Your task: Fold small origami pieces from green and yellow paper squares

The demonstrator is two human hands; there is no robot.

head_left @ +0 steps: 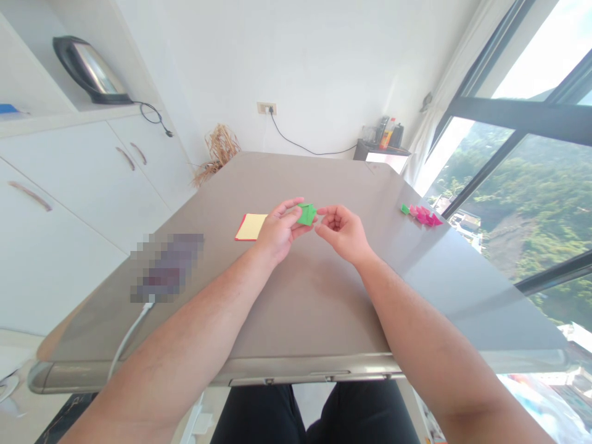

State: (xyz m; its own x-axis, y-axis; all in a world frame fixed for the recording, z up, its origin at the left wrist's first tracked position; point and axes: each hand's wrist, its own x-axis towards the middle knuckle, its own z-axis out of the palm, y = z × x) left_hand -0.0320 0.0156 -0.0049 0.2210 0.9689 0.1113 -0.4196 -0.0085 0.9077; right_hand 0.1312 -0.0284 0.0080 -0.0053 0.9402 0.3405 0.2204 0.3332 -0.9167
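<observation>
One bright green paper piece (306,214) shows angular folds

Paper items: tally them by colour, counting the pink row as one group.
Green: 2 (folded paper in the left hand; green piece beside the pink row)
Pink: 1 row (pieces too small to count)
Yellow, red-edged: 1 flat paper
Total: 4

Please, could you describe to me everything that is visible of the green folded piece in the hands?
The green folded piece is small, bright green and angular, with visible fold lines; it looks like paper. Its broad face is turned toward the camera. The left hand grips its left side between thumb and fingers, over the table. The right hand is at its right edge; whether it touches is unclear.
</observation>
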